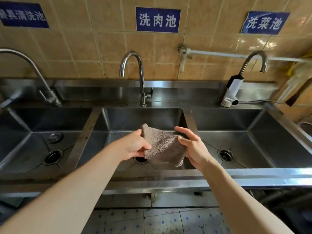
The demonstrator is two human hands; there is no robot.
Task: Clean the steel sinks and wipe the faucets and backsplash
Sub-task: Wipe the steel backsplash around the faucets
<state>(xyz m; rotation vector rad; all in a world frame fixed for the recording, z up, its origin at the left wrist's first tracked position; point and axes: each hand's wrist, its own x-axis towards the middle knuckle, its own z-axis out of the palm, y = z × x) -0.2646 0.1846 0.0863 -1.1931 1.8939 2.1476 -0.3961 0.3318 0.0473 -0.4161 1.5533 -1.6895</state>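
A grey-brown towel cloth (163, 147) hangs spread between both hands above the middle steel sink (145, 119). My left hand (133, 146) pinches its left edge. My right hand (192, 146) holds its right edge between thumb and palm, fingers stretched out. The left sink (50, 119) and the right sink (228, 119) flank the middle one. A curved chrome faucet (141, 78) stands behind the middle sink. Another chrome faucet (38, 75) is behind the left sink. A faucet with a white heater body (236, 88) is behind the right sink. The steel backsplash (185, 90) runs under the tan tiled wall (84, 48).
Blue signs (158, 19) hang on the tiles above each sink. A white pipe (219, 54) runs along the wall at the right. A round strainer (54, 136) lies in the left sink. The steel front rim (253, 176) crosses below my arms, with tiled floor (160, 220) beneath.
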